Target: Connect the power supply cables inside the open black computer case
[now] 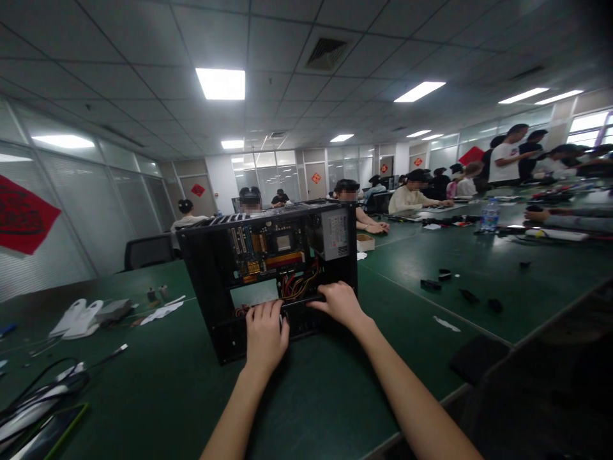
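Note:
A black desktop computer case stands on the table in front of me with its side open towards me. Inside show the motherboard, the silver power supply at the upper right and a bundle of coloured wires. My left hand is closed over a black edge low in the case, fingers over the top and thumb in front. Further right, my right hand grips the same edge, its thumb lying along it. The fingertips of both hands are partly hidden behind that edge.
The green table carries cables at the left and white pieces beyond them. On the right lie several small black parts and a water bottle. Other people sit and stand farther back. A small box stands behind the case.

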